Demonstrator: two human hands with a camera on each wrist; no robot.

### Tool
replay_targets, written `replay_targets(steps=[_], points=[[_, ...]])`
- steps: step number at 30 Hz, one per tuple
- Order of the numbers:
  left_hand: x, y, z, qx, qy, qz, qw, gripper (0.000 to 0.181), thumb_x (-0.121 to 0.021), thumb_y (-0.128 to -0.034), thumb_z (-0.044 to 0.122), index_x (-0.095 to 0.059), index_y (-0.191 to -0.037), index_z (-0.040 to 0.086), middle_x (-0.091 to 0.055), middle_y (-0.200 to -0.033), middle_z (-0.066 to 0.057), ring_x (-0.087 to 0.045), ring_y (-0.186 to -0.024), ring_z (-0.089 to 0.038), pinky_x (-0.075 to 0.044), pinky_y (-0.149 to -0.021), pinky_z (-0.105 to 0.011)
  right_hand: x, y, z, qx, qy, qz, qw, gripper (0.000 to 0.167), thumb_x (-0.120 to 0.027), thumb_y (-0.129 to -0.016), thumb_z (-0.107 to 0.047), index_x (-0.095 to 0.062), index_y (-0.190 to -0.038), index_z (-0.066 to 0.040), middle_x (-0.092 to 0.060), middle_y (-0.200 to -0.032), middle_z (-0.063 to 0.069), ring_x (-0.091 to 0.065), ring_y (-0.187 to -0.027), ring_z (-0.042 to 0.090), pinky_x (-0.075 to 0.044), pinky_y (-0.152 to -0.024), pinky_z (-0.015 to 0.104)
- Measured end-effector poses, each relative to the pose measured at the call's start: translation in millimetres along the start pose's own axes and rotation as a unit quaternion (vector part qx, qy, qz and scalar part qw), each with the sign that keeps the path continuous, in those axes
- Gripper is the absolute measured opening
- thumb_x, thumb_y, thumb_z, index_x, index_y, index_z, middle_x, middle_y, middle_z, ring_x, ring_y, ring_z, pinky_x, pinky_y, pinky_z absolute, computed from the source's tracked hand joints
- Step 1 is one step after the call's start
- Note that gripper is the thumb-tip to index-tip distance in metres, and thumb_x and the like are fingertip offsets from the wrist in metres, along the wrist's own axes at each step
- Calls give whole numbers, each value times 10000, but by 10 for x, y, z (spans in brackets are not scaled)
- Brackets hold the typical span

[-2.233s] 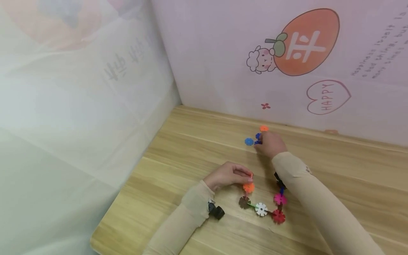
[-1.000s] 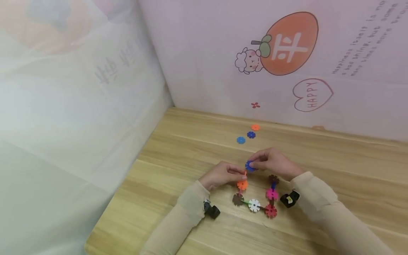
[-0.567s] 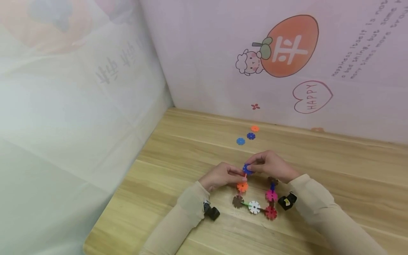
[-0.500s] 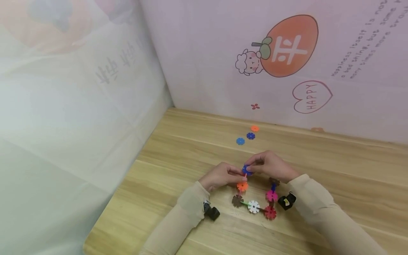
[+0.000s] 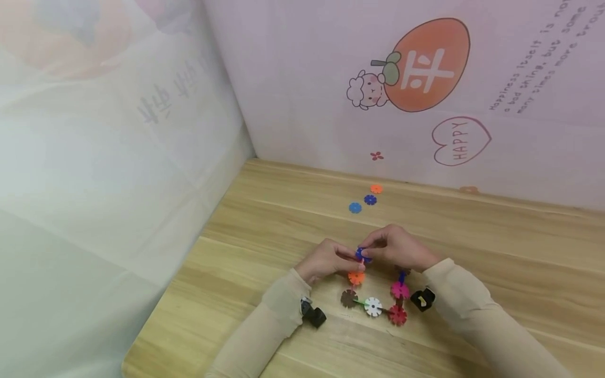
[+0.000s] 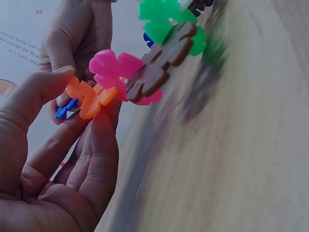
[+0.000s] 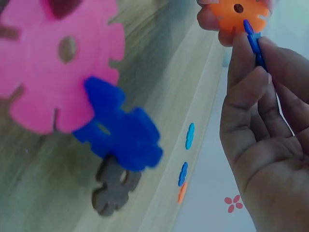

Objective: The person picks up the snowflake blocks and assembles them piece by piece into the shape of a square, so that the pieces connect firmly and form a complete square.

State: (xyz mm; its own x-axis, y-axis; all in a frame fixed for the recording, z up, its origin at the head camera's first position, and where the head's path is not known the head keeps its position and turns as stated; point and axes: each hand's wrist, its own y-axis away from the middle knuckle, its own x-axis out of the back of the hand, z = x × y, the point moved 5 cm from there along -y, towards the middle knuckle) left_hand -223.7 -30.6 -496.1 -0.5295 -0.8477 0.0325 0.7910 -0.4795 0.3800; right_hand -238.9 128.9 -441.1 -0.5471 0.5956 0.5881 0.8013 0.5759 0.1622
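Note:
My left hand (image 5: 327,260) pinches an orange disc at one end of a chain of slotted discs; the left wrist view shows that orange disc (image 6: 91,99) between thumb and fingers. Between thumb and fingers of my right hand (image 5: 402,248) is a dark blue disc (image 5: 361,255). In the right wrist view this blue disc (image 7: 256,46) stands edge-on against the orange disc (image 7: 236,14). The chain runs by a brown disc (image 5: 349,298), a white disc (image 5: 373,306) and a red disc (image 5: 397,315) to a pink disc (image 5: 399,290), with blue and brown pieces beyond it.
Three loose discs lie behind the hands on the wooden table (image 5: 227,262): light blue (image 5: 355,208), dark blue (image 5: 371,200) and orange (image 5: 376,189). A printed cloth (image 5: 307,94) rises along the table's back edge, and a pale cloth (image 5: 104,184) hangs at the left.
My right hand has come from the loose discs at the back to my left hand with a dark blue disc, which now meets the orange one. My left hand has kept its grip.

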Motion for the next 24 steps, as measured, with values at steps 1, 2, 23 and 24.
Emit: replay_targets(steps=[1, 2, 23, 24], points=[[4, 0, 5, -10, 12, -29, 10000, 218, -830, -794, 137, -777, -996, 73, -777, -914, -49, -717, -842, -123, -574, -777, -243, 1, -7, -7, 13, 32, -13, 10000, 121, -686, -924, -118, -774, -996, -161, -759, -959, -27, -675, -890, 114, -550, -767, 223], [9, 0, 11, -35, -18, -62, 10000, 221, -827, -798, 138, -775, -1003, 74, -777, -919, -47, -715, -846, -120, -568, -785, -237, 1, -13, -14, 33, 55, -33, 10000, 123, -684, -925, -114, -772, -998, -160, -759, -962, -27, -675, -891, 111, -550, -770, 223], [101, -18, 69, -130, 451, 239, 9986, 198, -722, -887, 85, -711, -1076, 26, -745, -964, -92, -721, -834, -146, -606, -796, -302, 180, -112, 91, -294, 139, 305, 9990, 261, -600, -994, -276, -706, -1146, -91, -725, -1094, 51, -662, -1026, 210, -546, -926, 434], [103, -17, 67, -98, 485, 252, 9985, 199, -722, -886, 82, -710, -1076, 26, -747, -962, -98, -724, -827, -148, -608, -789, -308, 216, -128, 131, -382, 235, 411, 9981, 282, -603, -991, -286, -698, -1159, -79, -721, -1114, 74, -658, -1051, 242, -534, -947, 466]])
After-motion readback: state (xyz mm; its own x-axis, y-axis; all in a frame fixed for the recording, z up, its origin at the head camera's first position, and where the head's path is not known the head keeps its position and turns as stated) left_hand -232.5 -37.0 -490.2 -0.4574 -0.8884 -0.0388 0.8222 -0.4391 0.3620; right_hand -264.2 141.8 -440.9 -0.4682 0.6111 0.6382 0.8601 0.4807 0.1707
